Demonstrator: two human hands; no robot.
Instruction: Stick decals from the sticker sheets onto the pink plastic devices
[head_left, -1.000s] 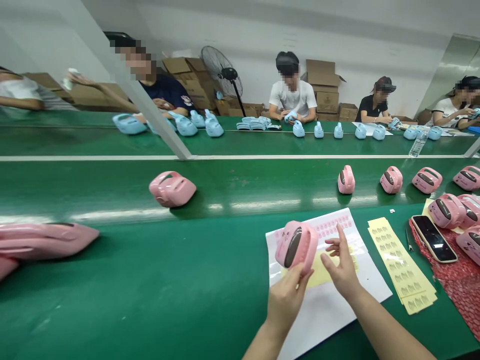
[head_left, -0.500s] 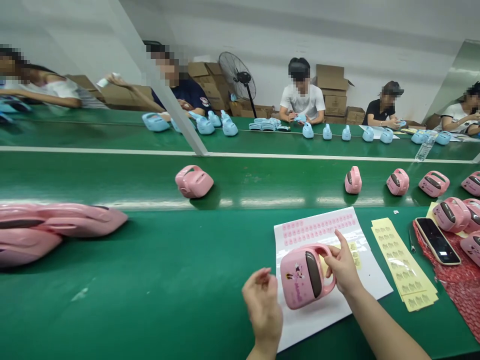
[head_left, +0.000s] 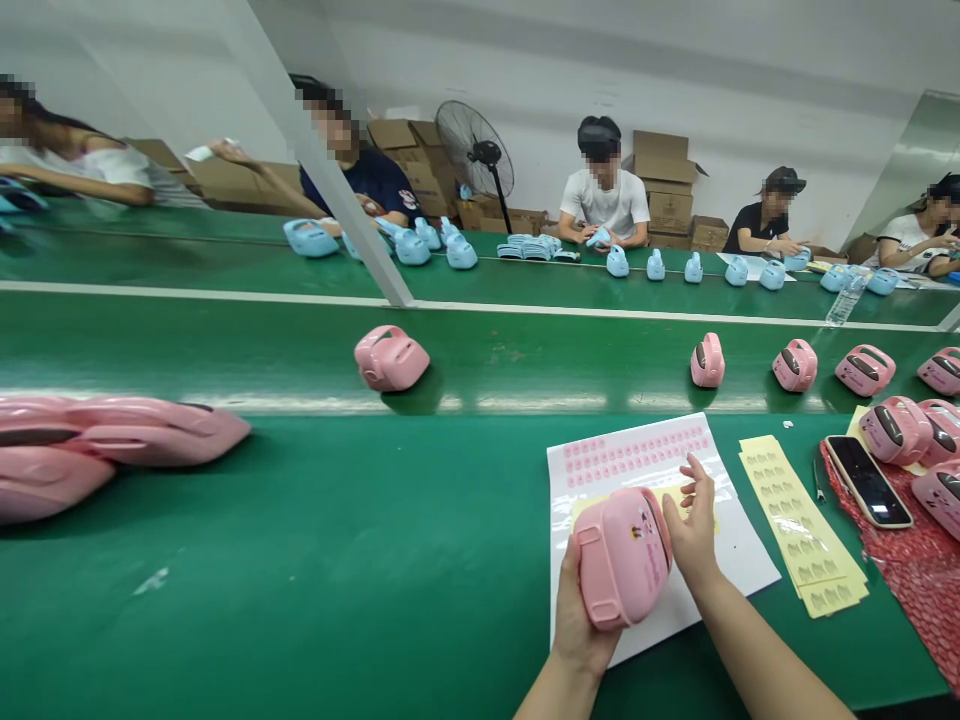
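The left hand point(head_left: 576, 622) grip clasps the pink casing point(head_left: 624, 555) from 7 o'clock. The right hand point(head_left: 694, 532), fingers spread, touches its 3 o'clock side.

Two bare hands are showing in the head view: the left hand point(head_left: 576, 620) and the right hand point(head_left: 694, 530). Each is joining an uncovered forearm. The left forearm point(head_left: 547, 690) is showing only as a short length. The right forearm point(head_left: 757, 655) is showing as a longer, slender length. Both are being cut off by the lower edge. Fingernail detail is appearing too small to tell.
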